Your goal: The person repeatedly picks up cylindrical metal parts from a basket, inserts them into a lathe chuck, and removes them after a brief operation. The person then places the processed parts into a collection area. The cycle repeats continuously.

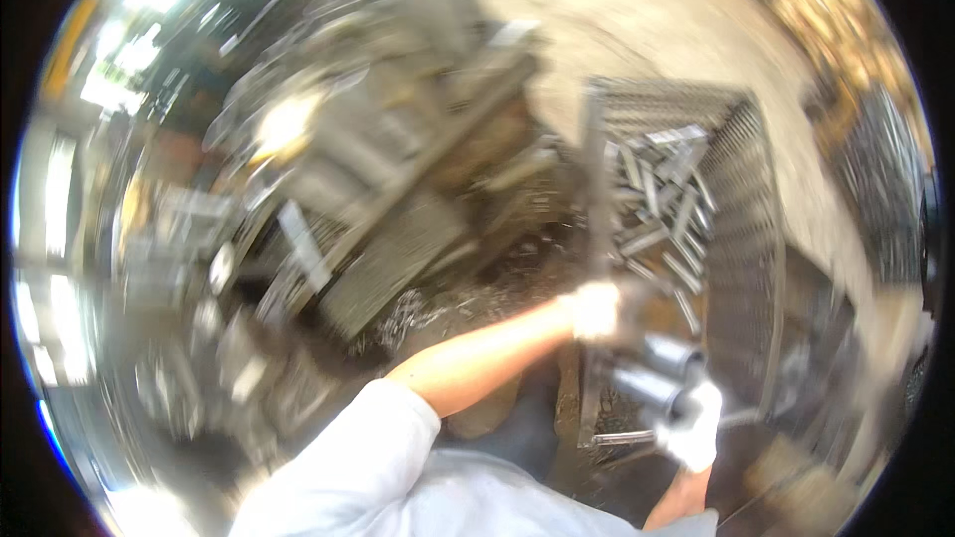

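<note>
Two short, shiny metal tubes (645,386) lie side by side over the near part of a mesh-walled metal crate (741,169). My right hand (693,428), in a white glove, is closed at the right end of the tubes. Just beyond their left end is my left hand (599,310), in a pale glove with darker fingers. Motion smears those fingers, so their grip cannot be made out. Several similar loose metal pieces (662,199) lie jumbled inside the crate.
To the left stands a blurred machine (398,159) with a long slanted metal edge. Metal shavings (418,318) lie below it. Pale concrete floor (637,10) stretches beyond the crate. At the far right is a dark stack of long pieces (875,169).
</note>
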`<control>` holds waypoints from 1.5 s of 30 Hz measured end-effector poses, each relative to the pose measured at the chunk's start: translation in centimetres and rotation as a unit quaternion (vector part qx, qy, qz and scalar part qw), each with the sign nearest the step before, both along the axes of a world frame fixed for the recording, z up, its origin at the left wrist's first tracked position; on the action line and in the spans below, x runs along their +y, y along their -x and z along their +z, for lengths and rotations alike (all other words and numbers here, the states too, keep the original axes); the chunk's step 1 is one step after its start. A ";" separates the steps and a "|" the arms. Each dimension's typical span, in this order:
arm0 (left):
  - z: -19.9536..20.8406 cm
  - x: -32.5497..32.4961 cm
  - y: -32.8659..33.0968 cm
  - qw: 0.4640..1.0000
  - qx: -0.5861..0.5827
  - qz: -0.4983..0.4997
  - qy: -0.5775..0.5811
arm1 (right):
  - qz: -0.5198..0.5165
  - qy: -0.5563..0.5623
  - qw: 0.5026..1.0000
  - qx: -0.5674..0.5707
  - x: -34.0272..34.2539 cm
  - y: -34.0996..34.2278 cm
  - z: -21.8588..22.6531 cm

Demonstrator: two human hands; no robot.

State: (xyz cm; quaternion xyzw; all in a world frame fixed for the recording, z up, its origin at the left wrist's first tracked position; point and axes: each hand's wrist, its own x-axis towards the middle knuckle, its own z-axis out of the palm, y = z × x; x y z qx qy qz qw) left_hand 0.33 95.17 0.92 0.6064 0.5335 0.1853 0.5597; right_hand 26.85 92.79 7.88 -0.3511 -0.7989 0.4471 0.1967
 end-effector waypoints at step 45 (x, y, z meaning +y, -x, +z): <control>13.8 -76.9 33.1 0.642 0.206 0.714 -0.190 | 0.572 -0.189 0.798 0.017 -49.6 68.7 26.7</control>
